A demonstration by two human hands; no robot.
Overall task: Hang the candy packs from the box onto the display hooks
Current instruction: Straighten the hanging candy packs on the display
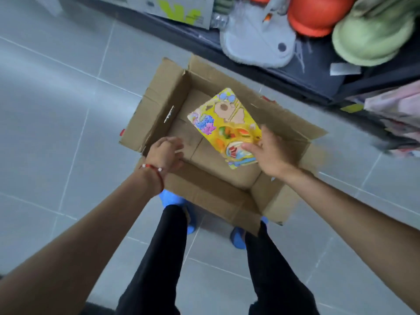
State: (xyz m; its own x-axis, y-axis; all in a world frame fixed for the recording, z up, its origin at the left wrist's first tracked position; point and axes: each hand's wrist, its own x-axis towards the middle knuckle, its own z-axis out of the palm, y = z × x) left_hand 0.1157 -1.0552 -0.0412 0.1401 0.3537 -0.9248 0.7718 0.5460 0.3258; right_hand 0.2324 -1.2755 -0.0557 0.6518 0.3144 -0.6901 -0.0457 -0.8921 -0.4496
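Just now my right hand (270, 153) pinches the flat yellow cartoon-printed candy pack (223, 123) by its near corner, thumb pressed on its face. The pack slants away from my grip, above the inside of the open brown cardboard box (159, 105) on the grey tiled floor (68, 110). My left hand (164, 153) sits curled at the box's near-left corner — whether it grips the rim, I cannot tell.

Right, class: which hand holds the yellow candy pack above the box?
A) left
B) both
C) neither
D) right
D: the right hand grips the near end of the yellow candy pack; the left hand is apart from it, by the near corner of the cardboard box.
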